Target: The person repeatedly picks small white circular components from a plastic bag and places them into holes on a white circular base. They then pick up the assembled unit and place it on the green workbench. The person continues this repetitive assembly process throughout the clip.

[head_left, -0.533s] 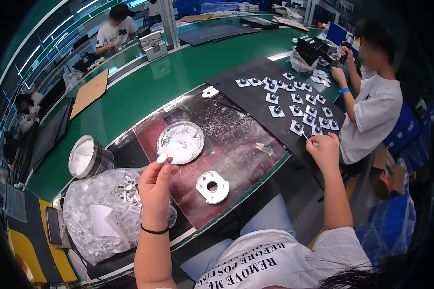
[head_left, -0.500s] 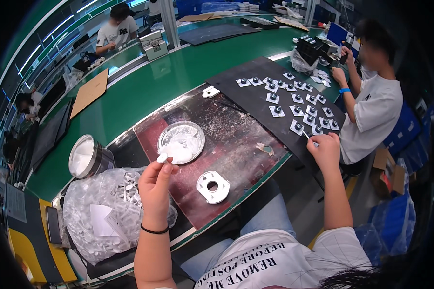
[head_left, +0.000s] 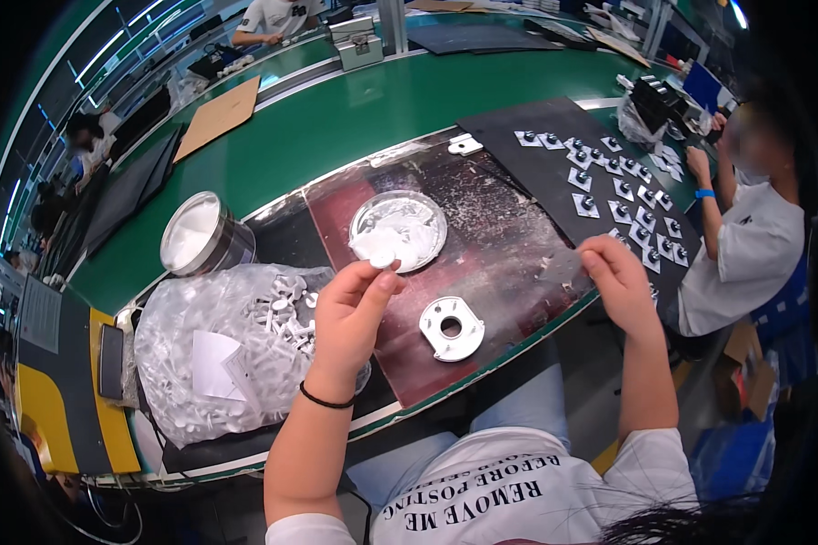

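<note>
My left hand (head_left: pixel 356 304) pinches a small white round cap-like piece (head_left: pixel 382 260) between thumb and fingertips. It is held just in front of a shallow round dish (head_left: pixel 433 211) smeared with thick white paste (head_left: pixel 400 236). My right hand (head_left: pixel 625 286) is closed in a pinch over the right edge of the worn reddish board; what its fingers hold cannot be made out. Between the hands, a white disc-shaped part (head_left: pixel 464 341) with a dark central hole lies flat on the board, small posts standing on it. A flat greyish piece (head_left: pixel 560 266) lies by my right fingertips.
Left of the board stand a tub of white paste (head_left: pixel 194 234) and a plastic bag (head_left: pixel 177 318) of white stemmed pieces. On a black sheet (head_left: pixel 536 123) at right sit several white squares with black centres (head_left: pixel 584 205). A co-worker (head_left: pixel 745 236) sits beyond; a phone (head_left: pixel 110 361) lies far left.
The view has swung, shifting the scene rightward. My right hand has come left from the black sheet to the board's edge. The thin white stick in its fingers no longer shows clearly.
</note>
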Motion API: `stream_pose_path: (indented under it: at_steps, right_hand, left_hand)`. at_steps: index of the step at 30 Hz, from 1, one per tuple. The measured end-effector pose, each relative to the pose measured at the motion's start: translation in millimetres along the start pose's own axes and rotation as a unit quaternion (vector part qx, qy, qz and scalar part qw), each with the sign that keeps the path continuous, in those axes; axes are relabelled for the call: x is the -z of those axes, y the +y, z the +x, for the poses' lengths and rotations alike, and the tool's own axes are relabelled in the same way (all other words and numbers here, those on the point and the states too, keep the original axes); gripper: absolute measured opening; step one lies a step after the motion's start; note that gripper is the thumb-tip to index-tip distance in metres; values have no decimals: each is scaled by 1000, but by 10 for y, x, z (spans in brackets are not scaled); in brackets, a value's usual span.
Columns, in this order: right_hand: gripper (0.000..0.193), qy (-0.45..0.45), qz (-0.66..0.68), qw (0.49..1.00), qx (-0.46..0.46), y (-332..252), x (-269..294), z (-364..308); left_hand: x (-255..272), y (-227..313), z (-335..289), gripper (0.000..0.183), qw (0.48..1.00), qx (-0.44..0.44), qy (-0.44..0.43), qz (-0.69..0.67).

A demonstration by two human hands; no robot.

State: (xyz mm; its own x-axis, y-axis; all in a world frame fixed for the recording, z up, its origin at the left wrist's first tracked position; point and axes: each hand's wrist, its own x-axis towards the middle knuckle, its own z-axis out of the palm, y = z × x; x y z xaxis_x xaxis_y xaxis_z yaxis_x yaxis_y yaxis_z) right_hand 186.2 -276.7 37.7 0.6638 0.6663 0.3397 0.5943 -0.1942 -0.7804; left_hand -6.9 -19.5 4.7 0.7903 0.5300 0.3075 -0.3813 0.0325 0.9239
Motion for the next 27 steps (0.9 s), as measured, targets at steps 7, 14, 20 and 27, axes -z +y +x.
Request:
stream_pose_path:
  at_steps: [7, 14, 20, 27]
  right_hand:
    - [15, -257, 224, 938, -64, -200, -609, 338]
    - [16, -375, 247, 887, -108, -70, -943, 468]
    - [15, -388, 285, 866, -135, -17, -1033, 454]
    - [15, -363, 248, 885, -152, -116, -1037, 398]
  left_hand:
    - [-54, 10, -5, 21, 1000, 8, 5, -18]
    - [-51, 19, -17, 21, 999, 34, 10, -6]
    - [-43, 26, -3, 21, 1000, 24, 5, 20]
    - [-9, -16, -20, 22, 999, 42, -16, 29]
